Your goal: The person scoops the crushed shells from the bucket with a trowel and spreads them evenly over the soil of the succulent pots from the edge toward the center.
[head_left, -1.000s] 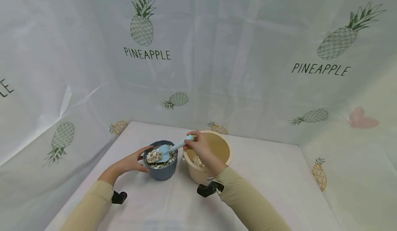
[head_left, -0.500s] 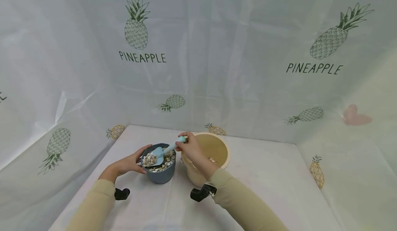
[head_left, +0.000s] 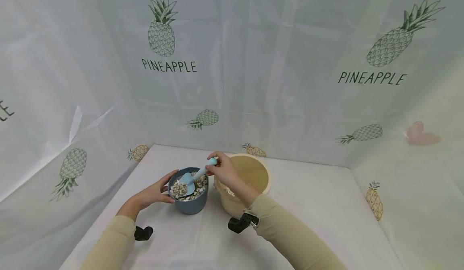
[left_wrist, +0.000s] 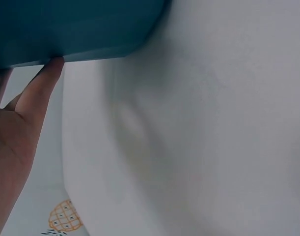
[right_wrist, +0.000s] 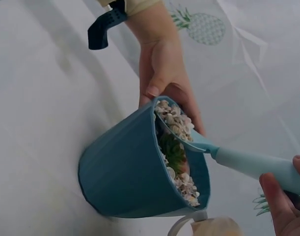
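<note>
My left hand (head_left: 156,192) holds the side of a blue-grey flowerpot (head_left: 190,208) that stands upright on the table. In the right wrist view its thumb lies at the pot's rim, with fingers round the far side. My right hand (head_left: 226,171) pinches the handle end of a light blue hand trowel (head_left: 187,180). The trowel slants down to the left, its blade over the pot's opening, bearing a heap of small pale pebbles (right_wrist: 174,120). Below the blade, a small green succulent (right_wrist: 173,155) shows among more pebbles in the pot. The left wrist view catches only the pot's lower side and part of the left hand.
A larger cream bucket (head_left: 228,206) stands just right of the pot, partly behind my right forearm, with some pebbles inside. White cloth covers the table (head_left: 308,209). Pineapple-printed curtains (head_left: 275,80) rise behind and at both sides.
My right hand has moved slightly left, away from the cream bucket, and the loaded trowel blade sits a little lower over the pot. The left hand stays on the pot.
</note>
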Action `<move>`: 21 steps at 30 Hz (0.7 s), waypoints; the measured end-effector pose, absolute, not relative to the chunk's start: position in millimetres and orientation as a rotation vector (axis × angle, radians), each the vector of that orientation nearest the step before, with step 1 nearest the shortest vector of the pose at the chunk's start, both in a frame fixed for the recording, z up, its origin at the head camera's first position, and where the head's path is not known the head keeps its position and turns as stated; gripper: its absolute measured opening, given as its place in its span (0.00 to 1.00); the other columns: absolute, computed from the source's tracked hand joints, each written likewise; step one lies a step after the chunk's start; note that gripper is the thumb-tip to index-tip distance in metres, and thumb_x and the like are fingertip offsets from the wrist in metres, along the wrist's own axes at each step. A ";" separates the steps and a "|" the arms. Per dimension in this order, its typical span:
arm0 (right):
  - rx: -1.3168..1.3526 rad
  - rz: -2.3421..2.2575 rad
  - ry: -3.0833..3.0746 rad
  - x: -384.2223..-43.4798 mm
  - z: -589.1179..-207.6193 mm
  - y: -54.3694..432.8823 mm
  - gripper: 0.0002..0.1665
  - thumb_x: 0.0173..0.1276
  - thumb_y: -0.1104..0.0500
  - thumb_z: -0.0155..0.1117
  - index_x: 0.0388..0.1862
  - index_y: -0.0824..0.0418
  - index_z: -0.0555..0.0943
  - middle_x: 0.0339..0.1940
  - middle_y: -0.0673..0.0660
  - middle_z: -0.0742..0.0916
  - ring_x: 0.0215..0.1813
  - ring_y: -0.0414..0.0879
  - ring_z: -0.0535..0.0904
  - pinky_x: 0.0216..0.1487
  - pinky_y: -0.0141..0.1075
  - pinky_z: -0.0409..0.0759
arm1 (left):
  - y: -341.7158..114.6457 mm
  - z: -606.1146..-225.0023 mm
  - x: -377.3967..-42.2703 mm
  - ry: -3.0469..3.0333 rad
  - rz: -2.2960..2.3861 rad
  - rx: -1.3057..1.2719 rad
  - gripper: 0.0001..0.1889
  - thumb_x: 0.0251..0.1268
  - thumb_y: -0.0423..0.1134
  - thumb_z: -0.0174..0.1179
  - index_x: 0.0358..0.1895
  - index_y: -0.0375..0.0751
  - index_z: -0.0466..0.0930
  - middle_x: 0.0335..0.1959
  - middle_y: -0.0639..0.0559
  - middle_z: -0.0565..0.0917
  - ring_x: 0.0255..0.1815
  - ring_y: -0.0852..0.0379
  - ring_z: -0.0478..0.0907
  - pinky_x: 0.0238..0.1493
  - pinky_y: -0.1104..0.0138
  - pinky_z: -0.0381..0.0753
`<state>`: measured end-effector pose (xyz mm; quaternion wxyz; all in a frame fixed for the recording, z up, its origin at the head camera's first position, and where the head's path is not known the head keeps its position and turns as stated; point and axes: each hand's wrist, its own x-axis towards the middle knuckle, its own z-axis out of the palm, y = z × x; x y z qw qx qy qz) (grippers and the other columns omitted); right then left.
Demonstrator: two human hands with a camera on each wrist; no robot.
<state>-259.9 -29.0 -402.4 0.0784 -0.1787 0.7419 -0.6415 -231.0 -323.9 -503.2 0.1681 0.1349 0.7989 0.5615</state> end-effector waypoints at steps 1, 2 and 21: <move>-0.551 -1.903 2.226 -260.3 -401.5 -27.6 0.13 0.67 0.71 0.63 0.49 0.67 0.76 0.35 0.61 0.80 0.35 0.54 0.85 0.40 0.39 0.85 | -323.2 -503.6 -229.9 2.281 1.601 0.371 0.59 0.53 0.33 0.73 0.80 0.52 0.37 0.78 0.36 0.31 0.71 0.20 0.37 0.64 0.35 0.57; -0.570 -1.891 2.226 -260.6 -400.7 -26.1 0.12 0.67 0.71 0.63 0.49 0.67 0.76 0.35 0.61 0.80 0.35 0.52 0.85 0.40 0.40 0.85 | -322.5 -504.0 -228.6 2.288 1.608 0.359 0.59 0.53 0.33 0.73 0.80 0.52 0.37 0.78 0.36 0.31 0.71 0.21 0.38 0.64 0.35 0.57; -0.627 -1.903 2.205 -264.7 -398.6 -19.6 0.16 0.69 0.71 0.61 0.54 0.69 0.76 0.37 0.64 0.81 0.40 0.62 0.84 0.44 0.45 0.84 | -310.4 -509.4 -200.3 2.363 1.652 0.233 0.52 0.61 0.40 0.69 0.80 0.56 0.40 0.79 0.39 0.37 0.73 0.27 0.48 0.62 0.37 0.64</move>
